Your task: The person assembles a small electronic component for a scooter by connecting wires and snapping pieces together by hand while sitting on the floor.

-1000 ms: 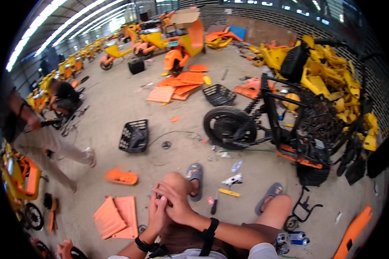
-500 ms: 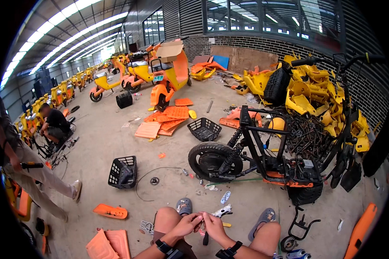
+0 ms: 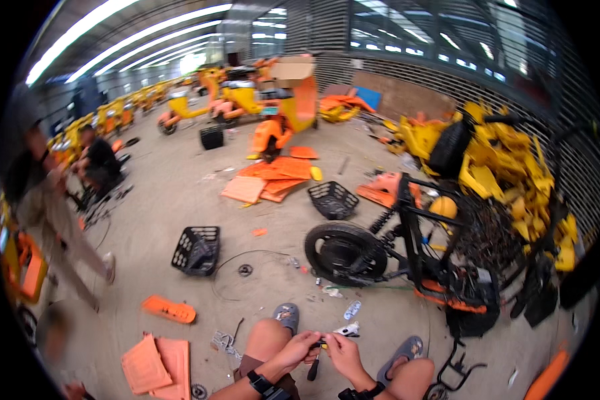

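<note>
My left hand [image 3: 299,348] and right hand [image 3: 341,348] met over my knees, fingertips pinched together on a small dark-handled tool [image 3: 315,360], its handle hanging down.

— What fills the warehouse floor? 
— A stripped black bike frame [image 3: 420,267] with one wheel [image 3: 345,253], beside a heap of yellow body panels [image 3: 507,167].

— And nearer the middle? 
— Two black baskets [image 3: 197,250] [image 3: 333,199] sit well apart on the concrete; flat orange panels [image 3: 273,179] lie beyond them, more [image 3: 157,363] at lower left. A person in beige [image 3: 57,213] stands at left.
</note>
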Available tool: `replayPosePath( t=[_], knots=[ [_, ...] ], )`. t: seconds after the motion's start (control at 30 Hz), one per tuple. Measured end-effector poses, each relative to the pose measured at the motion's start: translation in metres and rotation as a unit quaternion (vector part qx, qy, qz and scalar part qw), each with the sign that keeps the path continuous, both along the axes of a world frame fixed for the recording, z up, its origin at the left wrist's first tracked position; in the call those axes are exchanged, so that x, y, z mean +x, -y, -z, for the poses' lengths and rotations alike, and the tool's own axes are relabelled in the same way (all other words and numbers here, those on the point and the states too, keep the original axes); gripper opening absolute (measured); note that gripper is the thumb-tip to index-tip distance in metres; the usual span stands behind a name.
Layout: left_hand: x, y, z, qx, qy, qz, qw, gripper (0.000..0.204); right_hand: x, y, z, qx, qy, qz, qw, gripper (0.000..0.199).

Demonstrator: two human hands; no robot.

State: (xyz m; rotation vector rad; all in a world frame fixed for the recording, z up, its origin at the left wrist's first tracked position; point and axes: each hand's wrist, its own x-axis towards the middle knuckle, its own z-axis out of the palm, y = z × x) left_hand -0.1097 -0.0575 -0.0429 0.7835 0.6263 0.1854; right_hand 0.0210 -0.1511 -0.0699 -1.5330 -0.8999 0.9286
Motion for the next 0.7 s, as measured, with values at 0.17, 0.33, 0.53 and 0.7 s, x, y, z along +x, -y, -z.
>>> replayPosePath(
  t=[0.17,0.33,0.53,0.7],
  knots=[
    [0.019,-0.001,0.014,-0.074,0.052,0.006,0.996,0.02,0.004,0.003,-0.008,0.151,0.204,0.067,0.965,0.021],
    [0.01,0.003,0.015,-0.079,0.025,0.0,0.997,0.019,0.002,0.005,-0.017,0.004,-0.019,0.035,0.999,0.022],
    [0.006,0.0,0.022,-0.13,0.036,0.024,0.991,0.019,-0.005,0.003,-0.018,0.185,0.213,0.073,0.957,0.021],
    [0.003,0.001,0.013,-0.131,0.028,0.023,0.991,0.019,0.006,0.011,-0.01,0.011,0.054,0.012,0.998,0.03]
  ],
)
